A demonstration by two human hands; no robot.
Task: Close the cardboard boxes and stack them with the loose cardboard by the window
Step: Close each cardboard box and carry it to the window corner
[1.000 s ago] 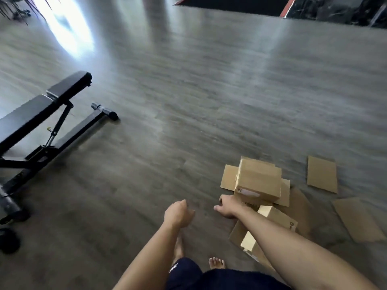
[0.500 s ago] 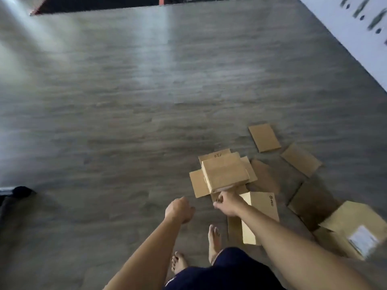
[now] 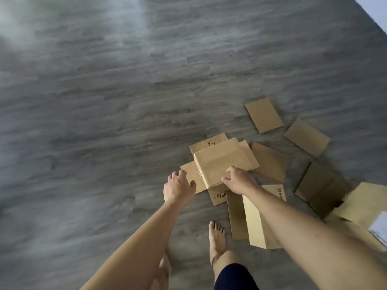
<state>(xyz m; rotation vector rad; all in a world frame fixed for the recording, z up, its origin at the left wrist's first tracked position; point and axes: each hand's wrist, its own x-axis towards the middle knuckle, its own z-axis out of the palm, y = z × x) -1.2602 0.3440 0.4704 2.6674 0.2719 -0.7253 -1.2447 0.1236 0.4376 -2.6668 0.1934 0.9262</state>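
Reaching down over the pile, the right hand point(image 3: 239, 181) has its fingers curled onto the near right corner of the small closed box point(image 3: 222, 163), thumb at the near edge, so it appears to grip that corner. The left hand point(image 3: 178, 188) hangs just left of the same box with fingers spread and loosely bent, holding nothing; whether its fingertips touch the flap point(image 3: 189, 174) beneath them cannot be told.

The small closed box sits on top of an opened box whose flaps splay out on the floor: one far flap point(image 3: 209, 142) carries handwritten marks, and a near flap point(image 3: 218, 196) shows more writing. Just right of it, under the right forearm, a taller box point(image 3: 256, 227) lies on its side. Flat loose cardboard sheets lie around: one point(image 3: 263, 118) farther off, another point(image 3: 306, 137) to its right, a darker one point(image 3: 270, 161) beside the stack, and a shaded one point(image 3: 320, 185) farther right. At the right edge a larger box point(image 3: 364, 204) with a white label is partly cut off.

All of it rests on a grey wood-pattern floor point(image 3: 104, 122). A bare foot point(image 3: 216, 239) stands near the taller box.
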